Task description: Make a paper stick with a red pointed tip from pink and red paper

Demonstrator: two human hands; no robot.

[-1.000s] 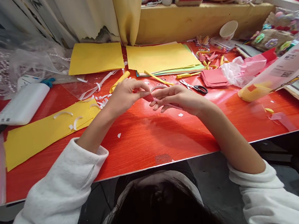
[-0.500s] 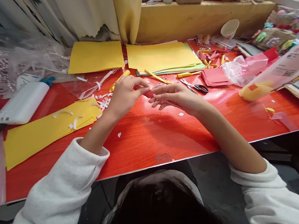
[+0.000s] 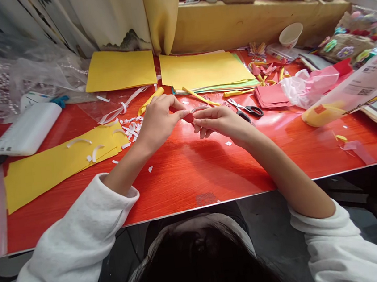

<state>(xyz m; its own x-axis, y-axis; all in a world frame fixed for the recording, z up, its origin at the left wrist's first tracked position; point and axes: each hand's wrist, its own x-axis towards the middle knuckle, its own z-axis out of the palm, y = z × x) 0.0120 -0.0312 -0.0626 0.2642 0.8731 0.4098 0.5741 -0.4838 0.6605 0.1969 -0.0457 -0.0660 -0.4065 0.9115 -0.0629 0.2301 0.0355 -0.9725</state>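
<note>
A small piece of red paper (image 3: 188, 117) is held above the table between my two hands. My left hand (image 3: 159, 119) pinches its left end with thumb and fingertips. From the other side, my right hand (image 3: 225, 121) closes its thumb and forefinger on the right end, the other fingers curled below. Much of the paper is hidden by the fingers. Just right of my right hand lie black-handled scissors (image 3: 247, 109), and beyond them a stack of red paper squares (image 3: 272, 96). White paper scraps (image 3: 132, 129) are scattered beside my left wrist.
Long yellow paper strips (image 3: 56, 166) lie at the left, near a white device (image 3: 27, 131). Yellow sheets (image 3: 120, 70) and a second yellow stack (image 3: 201, 70) are at the back. A clear plastic cup (image 3: 352, 92) lies tilted at right. The red table's (image 3: 179, 182) front edge is near me.
The fingers of my right hand have curled in from a more stretched position and closed on the red paper. My left hand has barely shifted.
</note>
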